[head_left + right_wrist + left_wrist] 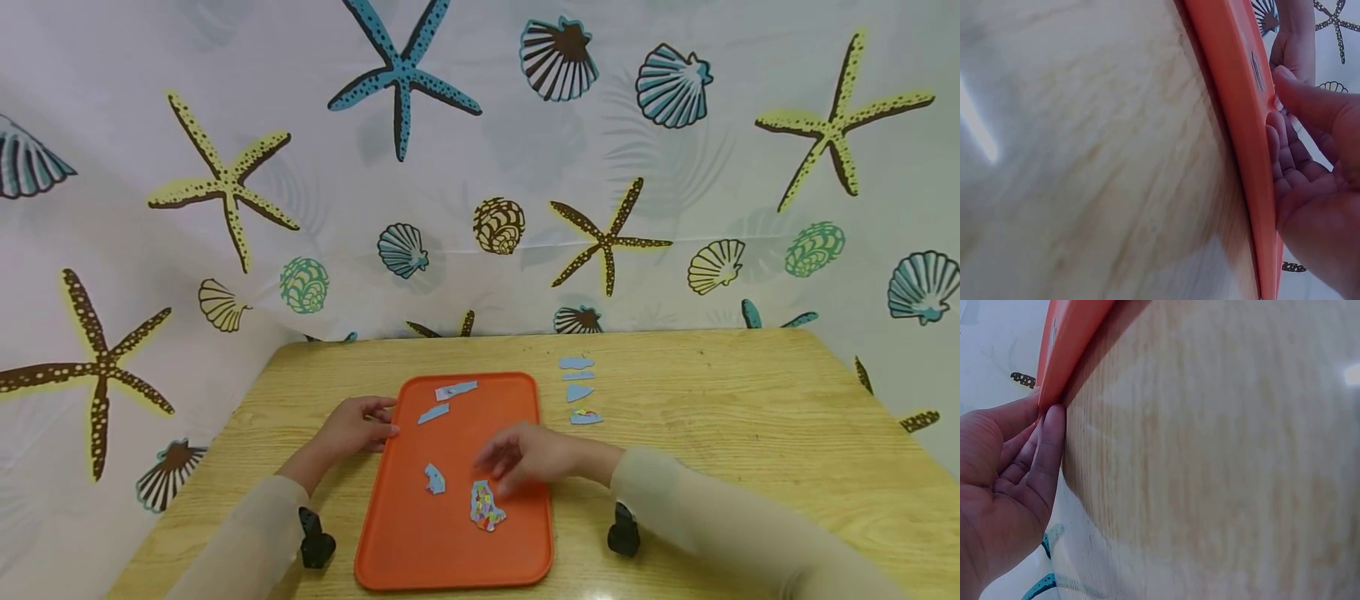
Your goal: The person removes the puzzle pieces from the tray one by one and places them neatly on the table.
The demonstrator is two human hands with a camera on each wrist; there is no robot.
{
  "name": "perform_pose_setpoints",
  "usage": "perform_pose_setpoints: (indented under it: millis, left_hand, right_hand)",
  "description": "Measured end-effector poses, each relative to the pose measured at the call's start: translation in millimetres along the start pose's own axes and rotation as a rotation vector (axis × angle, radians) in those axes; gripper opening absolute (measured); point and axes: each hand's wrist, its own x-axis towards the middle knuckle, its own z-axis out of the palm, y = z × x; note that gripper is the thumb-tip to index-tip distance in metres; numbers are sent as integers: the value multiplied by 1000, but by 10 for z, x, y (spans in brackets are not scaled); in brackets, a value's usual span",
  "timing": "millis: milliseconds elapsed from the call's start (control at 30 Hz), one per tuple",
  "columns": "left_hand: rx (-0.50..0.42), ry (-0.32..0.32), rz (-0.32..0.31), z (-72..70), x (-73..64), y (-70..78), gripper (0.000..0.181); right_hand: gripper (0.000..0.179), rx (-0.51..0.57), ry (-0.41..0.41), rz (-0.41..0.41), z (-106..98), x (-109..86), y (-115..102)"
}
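An orange tray (pixel 405 542) lies on the wooden table. My left hand (pixel 356 429) pinches its left rim, thumb at the edge and fingers beside it, as the left wrist view (pixel 1013 469) also has it. Over the tray's right half is my right hand (pixel 528 454), blurred, its fingers loosely bent and apart from the thumb. Just below it on the tray sits a multicoloured, irregular flat piece (pixel 486 507) with a light blue edge. A small light blue piece (pixel 434 479) lies to its left. Two light blue strips, one upper (pixel 456 390) and one lower (pixel 433 413), rest near the far end.
Right of the tray, several light blue pieces form a column on the table, among them a pointed one (pixel 579 392) and one with coloured marks (pixel 586 417). A curtain (pixel 465 183) printed with shells and starfish hangs behind the wooden table (pixel 712 417).
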Motion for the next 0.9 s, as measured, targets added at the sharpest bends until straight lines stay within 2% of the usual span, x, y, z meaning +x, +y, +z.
perform_pose_setpoints:
  millis: [667,900]
  left_hand:
    - [-13,-8,8,-18,42,-36,54]
    - [-18,-7,-1,-10,40,-43,53]
  right_hand:
    - [43,-348,-231,-13,-8,144,-156]
    - [36,-438,-265,11,-6,179,-194]
